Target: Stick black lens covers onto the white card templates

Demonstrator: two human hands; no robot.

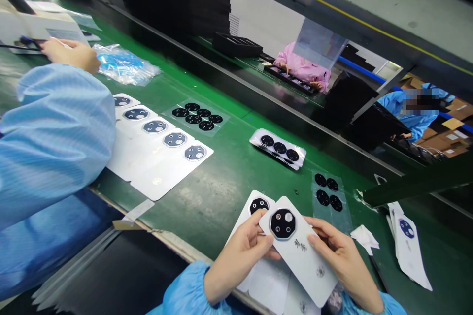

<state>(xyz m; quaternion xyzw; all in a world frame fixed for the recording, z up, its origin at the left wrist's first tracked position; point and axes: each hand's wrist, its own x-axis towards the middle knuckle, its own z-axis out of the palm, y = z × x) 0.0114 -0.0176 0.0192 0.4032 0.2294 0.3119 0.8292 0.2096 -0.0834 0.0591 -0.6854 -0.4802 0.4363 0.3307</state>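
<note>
Both of my hands hold a white phone back cover tilted above the bench. Near its top sits a black camera plate with several round holes, and dark characters are printed below. My left hand grips the upper left edge, thumb on the front. My right hand pinches the right edge, thumb on the face and fingers behind. Under it lie more white covers, one with a black camera plate showing. Right of them is a clear sheet with several black camera discs, near a crumpled white tissue.
A co-worker's blue sleeve and hand reach in at left beside a row of white covers. Further back lie another disc sheet, a small stack of disc strips and a plastic bag. A green post slants at right.
</note>
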